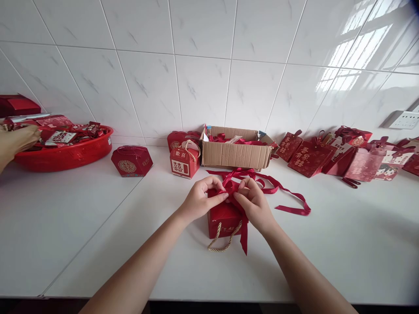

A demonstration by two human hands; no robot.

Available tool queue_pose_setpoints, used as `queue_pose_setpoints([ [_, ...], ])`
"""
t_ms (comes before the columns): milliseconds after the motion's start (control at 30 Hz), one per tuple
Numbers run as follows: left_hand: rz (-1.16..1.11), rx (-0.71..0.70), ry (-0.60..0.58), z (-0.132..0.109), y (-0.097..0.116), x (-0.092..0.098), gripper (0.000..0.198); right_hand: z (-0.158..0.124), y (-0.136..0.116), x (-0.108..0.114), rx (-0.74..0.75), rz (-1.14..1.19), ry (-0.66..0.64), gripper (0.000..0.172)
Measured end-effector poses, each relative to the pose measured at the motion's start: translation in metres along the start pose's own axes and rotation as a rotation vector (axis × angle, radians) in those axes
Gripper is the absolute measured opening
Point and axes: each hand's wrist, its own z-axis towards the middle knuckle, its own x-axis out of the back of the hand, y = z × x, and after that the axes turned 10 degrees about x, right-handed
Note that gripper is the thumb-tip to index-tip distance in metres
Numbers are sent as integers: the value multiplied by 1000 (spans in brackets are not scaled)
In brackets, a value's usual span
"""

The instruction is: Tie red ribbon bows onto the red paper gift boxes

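On the white counter in front of me stands a small red gift box (222, 217) with a twisted gold rope handle (220, 249) hanging on its near side. A red ribbon (293, 211) crosses its top; one end drops down the box's right front, and a long loose length curls away to the right. My left hand (202, 198) pinches the ribbon at the upper left of the box. My right hand (253, 201) also pinches ribbon, just to the right, with thumb and fingers close together. The fingers partly cover the ribbon's knot or loop.
A cardboard box (234, 155) holding red ribbon stands behind. Red gift boxes (132, 161) sit to its left, and red hanging cards and bags (312, 155) lean on the tiled wall at right. Another person's hand (19, 139) reaches over a red basket (65, 157) of packets.
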Motion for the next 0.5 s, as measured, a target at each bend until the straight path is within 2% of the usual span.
queue_pose_setpoints([
  [133,0,-5,29,-1,2,-5,22,0,1,1,68,-130,-34,17],
  [333,-96,25,82,0,-1,-9,21,-2,0,0,128,-147,-70,10],
  [500,-66,0,15,-1,0,-5,20,-3,-2,0,85,-229,-20,12],
])
